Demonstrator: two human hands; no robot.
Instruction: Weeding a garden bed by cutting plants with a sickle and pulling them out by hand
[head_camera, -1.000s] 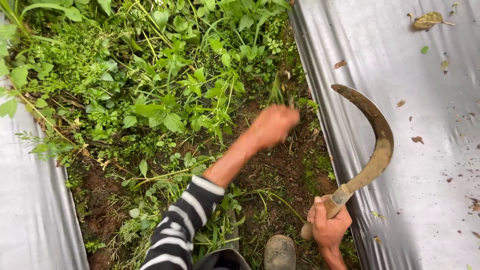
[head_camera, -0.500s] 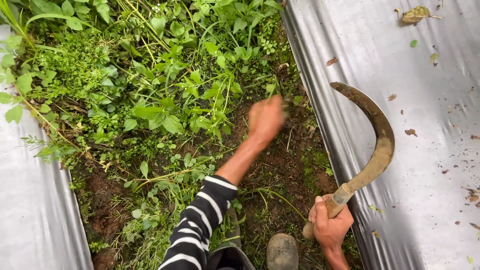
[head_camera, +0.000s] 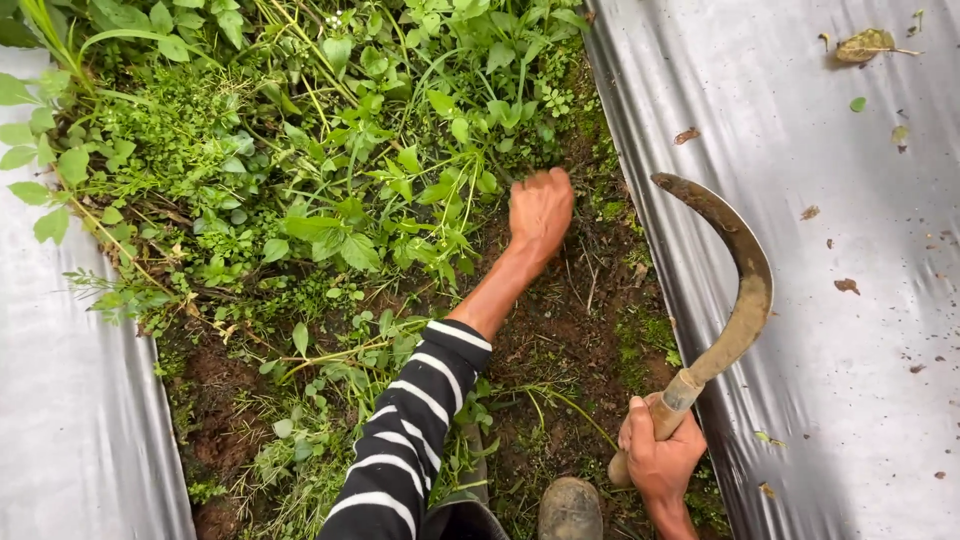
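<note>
The left hand (head_camera: 540, 208) is clenching weeds (head_camera: 400, 190) left of the sickle (head_camera: 735, 300), which the right hand (head_camera: 657, 458) is gripping; stems may be snapping, leaving roots behind.

The left arm wears a long sleeve (head_camera: 400, 440) in black with white hoops — pushed up short of the wrist. Both hands are bare. A muddy rubber boot toe (head_camera: 570, 507) — rounded, dull brown.

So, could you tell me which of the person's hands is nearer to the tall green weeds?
Left. The left hand is closed at the edge of the green weeds. The right hand sits low beside the silver plastic sheet, gripping the sickle, well away from them.
</note>
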